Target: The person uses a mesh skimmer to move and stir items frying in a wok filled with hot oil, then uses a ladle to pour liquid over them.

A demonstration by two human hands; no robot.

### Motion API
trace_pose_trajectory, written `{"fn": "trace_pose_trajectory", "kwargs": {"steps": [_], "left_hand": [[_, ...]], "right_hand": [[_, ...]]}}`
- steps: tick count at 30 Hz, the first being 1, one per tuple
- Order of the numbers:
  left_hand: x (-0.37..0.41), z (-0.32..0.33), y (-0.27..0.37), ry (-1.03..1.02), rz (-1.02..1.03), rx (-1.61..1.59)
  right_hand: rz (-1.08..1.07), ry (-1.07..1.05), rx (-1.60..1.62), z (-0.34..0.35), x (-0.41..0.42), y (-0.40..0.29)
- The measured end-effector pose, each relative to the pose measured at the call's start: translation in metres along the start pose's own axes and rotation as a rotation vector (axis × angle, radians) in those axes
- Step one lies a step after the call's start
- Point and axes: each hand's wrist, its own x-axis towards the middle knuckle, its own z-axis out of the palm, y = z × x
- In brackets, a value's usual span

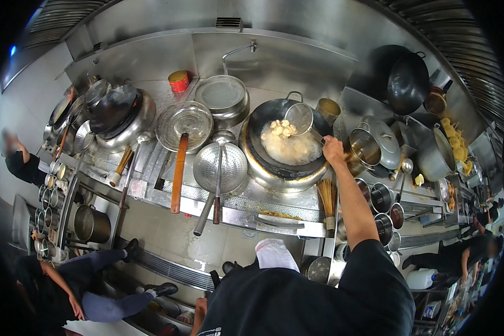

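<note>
My right hand [333, 148] is closed round the handle of a wire-mesh skimmer [299, 118]. The skimmer tilts over a dark wok [258, 113], its rim beside pale, lumpy food pieces [282, 128] in bubbling liquid [292, 149]. The wok sits on a round steel burner ring [273, 183]. Low in the picture, partly behind my dark shirt, is my left hand [200, 305]; its fingers and anything in them are hidden. Left of the wok lie a perforated ladle strainer [219, 168], a ladle [223, 136] and a wooden-handled wire strainer [184, 122].
A bamboo wok brush [328, 201] stands right of the burner. Beyond my right forearm are a steel pot [364, 147] and several round containers [381, 197]. A second wok [114, 111] is at left. Co-workers are at lower left [59, 285], far left and right.
</note>
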Motion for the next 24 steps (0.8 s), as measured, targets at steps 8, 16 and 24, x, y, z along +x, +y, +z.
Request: {"fn": "trace_pose_trajectory", "kwargs": {"steps": [8,16,24], "left_hand": [[0.028,-0.028,0.003,-0.048,0.022,0.834],[0.025,-0.04,0.004,-0.07,0.051,0.978],[0.002,-0.055,0.009,-0.446,0.306,0.849]], "right_hand": [[-0.001,0.006,-0.015,-0.007,-0.026,-0.013],[-0.126,-0.061,-0.414,-0.072,0.009,0.04],[-0.203,-0.132,0.313,0.082,-0.084,0.077]]}}
